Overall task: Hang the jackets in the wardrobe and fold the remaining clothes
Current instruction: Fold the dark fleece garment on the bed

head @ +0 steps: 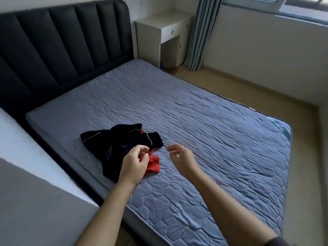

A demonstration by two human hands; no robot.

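Nearest you, your left hand hangs over the near edge of the clothes heap, fingers curled and thumb drawn in against them right at a fold of the red garment. Whether you actually have that cloth pinched or are only touching it, the view does not show. Your right hand hovers just beside it over bare quilting, fingers loosely bent, holding nothing. The work itself sits just beyond your left hand: a dark garment with thin pale piping lies crumpled on the mattress, with the red one tucked partly under it and spilling out toward you. Neither is folded, so by my reading the folding is not yet begun on these two. Whether the dark one counts as a jacket I cannot tell. No wardrobe and no hanger are in sight, so the hanging part cannot be judged from here. The rest of the mattress gives you plenty of flat room to spread a piece out, and the only obstacle is that the two garments are tangled and want separating first. Beyond stand the padded dark headboard, a pale bedside table in the corner, a grey curtain and the window.
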